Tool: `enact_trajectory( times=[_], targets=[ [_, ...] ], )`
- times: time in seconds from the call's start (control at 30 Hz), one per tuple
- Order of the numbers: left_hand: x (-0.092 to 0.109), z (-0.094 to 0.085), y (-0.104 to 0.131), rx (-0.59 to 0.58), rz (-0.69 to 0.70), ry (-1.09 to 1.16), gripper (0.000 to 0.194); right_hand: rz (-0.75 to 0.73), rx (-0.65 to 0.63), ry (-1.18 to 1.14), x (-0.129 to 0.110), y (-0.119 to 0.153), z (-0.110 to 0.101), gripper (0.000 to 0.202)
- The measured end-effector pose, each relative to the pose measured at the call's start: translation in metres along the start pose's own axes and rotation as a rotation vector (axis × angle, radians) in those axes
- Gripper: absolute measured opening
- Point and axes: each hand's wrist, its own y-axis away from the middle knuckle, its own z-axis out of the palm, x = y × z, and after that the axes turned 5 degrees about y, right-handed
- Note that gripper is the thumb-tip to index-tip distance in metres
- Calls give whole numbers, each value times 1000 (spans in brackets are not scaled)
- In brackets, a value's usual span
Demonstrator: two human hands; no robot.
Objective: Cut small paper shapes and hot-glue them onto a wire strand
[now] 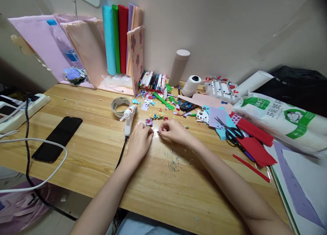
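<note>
My left hand (140, 139) rests on the wooden table, its fingertips pressed together in a pinch. Facing it across a small gap, my right hand (175, 132) also pinches, with a tiny dark piece at its fingertips. What the fingers hold is too small to name. A white glue gun (129, 122) with a black cord stands just left of my left hand. Right beyond my fingers lie a small purple flower (149, 122) and several small yellow and blue flowers (156, 116), seemingly cut from paper.
A tape roll (120, 107), a phone (57, 139) and cables lie to the left. Paper scraps (163, 100), markers (155, 81) and a thread cone (191, 85) stand at the back. Black-handled scissors (233, 132), red paper (258, 151) and a white-green package (283, 117) are right.
</note>
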Motion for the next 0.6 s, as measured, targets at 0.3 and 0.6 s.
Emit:
enact_trajectory(
  times=[0.3,0.6],
  targets=[
    [0,2,2,-18,-14,52,12,35,-17,39,-2,-3,2,10],
    [-1,3,2,-31,-30,73,14,82,-8,46,-2,-5,7,9]
  ],
)
